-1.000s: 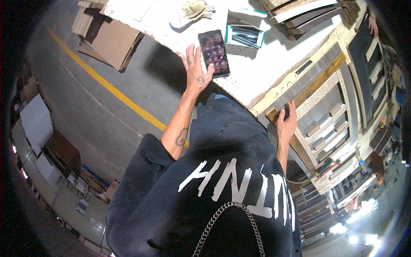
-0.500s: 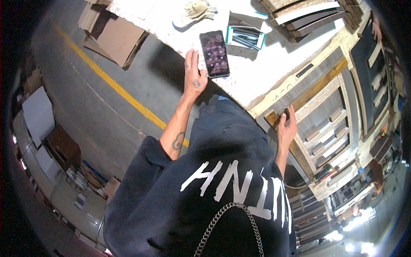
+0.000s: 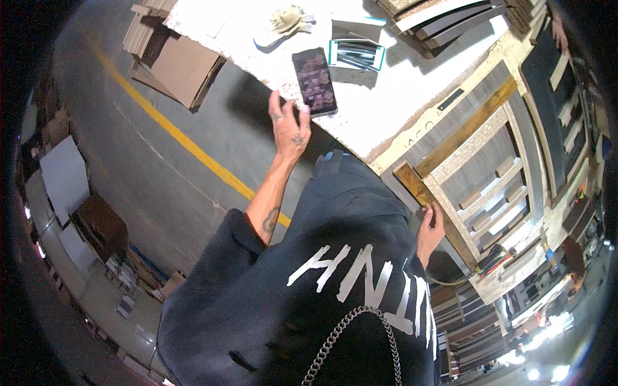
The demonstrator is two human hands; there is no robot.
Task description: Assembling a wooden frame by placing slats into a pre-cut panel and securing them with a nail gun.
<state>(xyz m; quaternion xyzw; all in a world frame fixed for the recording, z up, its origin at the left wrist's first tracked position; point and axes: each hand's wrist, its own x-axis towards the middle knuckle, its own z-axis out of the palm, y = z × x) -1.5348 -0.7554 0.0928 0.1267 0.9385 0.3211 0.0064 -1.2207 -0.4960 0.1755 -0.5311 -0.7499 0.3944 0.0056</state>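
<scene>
On table [image 3: 412, 96]: one phone [image 3: 314, 82].

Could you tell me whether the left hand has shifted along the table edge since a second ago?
No. The left hand rests at the white table edge, fingers touching the phone as before; only the camera view shifted slightly.

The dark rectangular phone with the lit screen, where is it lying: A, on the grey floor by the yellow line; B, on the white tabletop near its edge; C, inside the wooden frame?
B: the dark rectangular phone lies flat on the white tabletop, with the left hand at its near end.
</scene>
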